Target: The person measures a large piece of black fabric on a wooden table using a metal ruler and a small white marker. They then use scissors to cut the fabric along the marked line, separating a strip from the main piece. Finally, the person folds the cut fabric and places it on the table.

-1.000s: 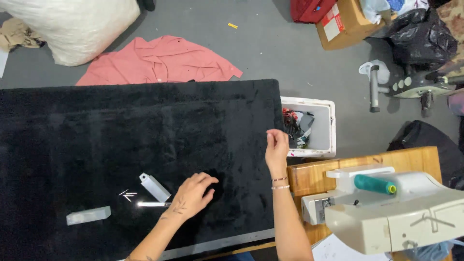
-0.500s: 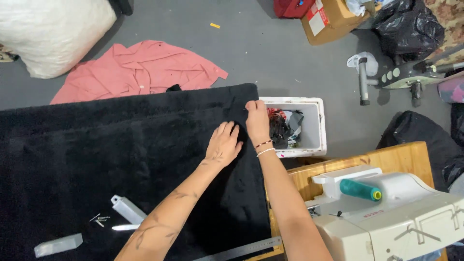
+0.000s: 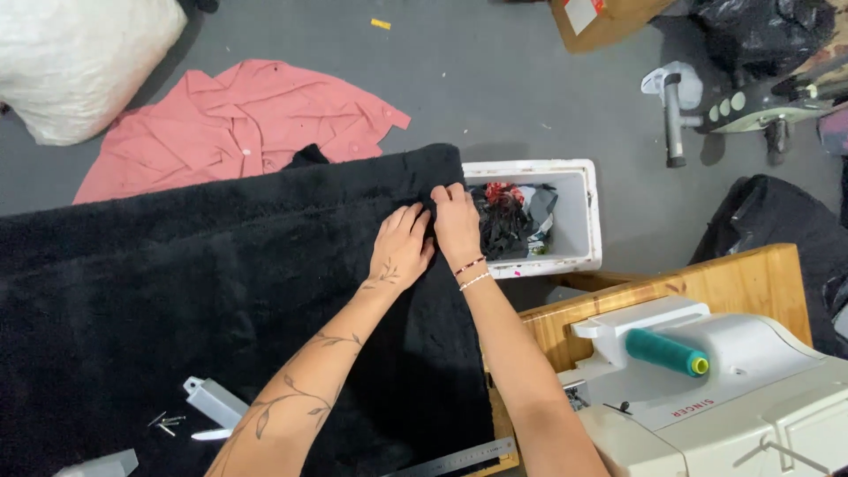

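A large black fuzzy fabric (image 3: 194, 291) covers the table. My left hand (image 3: 400, 247) lies flat on it near its far right corner, fingers spread and pointing away from me. My right hand (image 3: 456, 223) is right beside it at the fabric's right edge, fingers curled and pinching the edge of the cloth. The two hands touch each other. Thin bracelets circle my right wrist.
A white bin (image 3: 579, 216) with scraps stands on the floor past the fabric's edge. A sewing machine (image 3: 715, 397) with a teal thread spool (image 3: 667, 352) sits on a wooden table at right. Pins (image 3: 163, 422), a grey tool (image 3: 212, 402) and a metal ruler (image 3: 459, 459) lie near me. A pink shirt (image 3: 238, 124) lies on the floor.
My left hand moved from near the pins up to the fabric's far right corner beside my right hand. The right hand shifted further along the edge. The view tilted forward.
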